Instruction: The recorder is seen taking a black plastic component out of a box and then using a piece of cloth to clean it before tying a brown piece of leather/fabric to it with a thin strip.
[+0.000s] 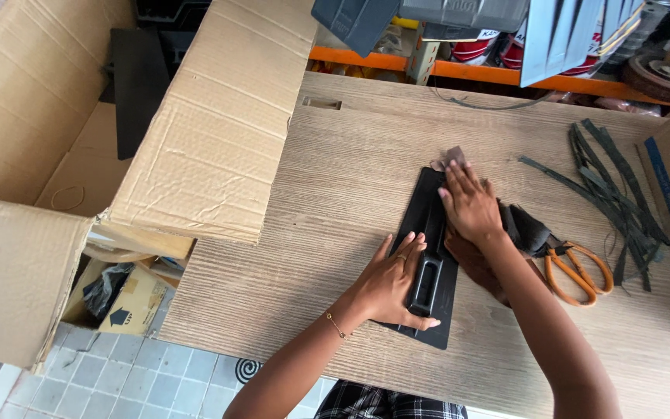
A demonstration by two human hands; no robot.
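Two bare hands are pressed on a flat black plastic panel (428,256) lying on a wooden table (327,217).

The left hand (389,283) is laid over the panel's near left edge, fingers spread and curled around its raised handle-like slot, so the panel is held down. The right hand (471,203) is set flat, fingers together, on the panel's far end, with a small brownish scrap (454,157) pinned under its fingertips. Just right of the panel, a dark brush (525,229) and orange-handled scissors (579,271) are seen. Farther right, a heap of black trimmed strips (610,186) is spread. At the left, a large open cardboard box (211,132) is leaned over the table's edge.
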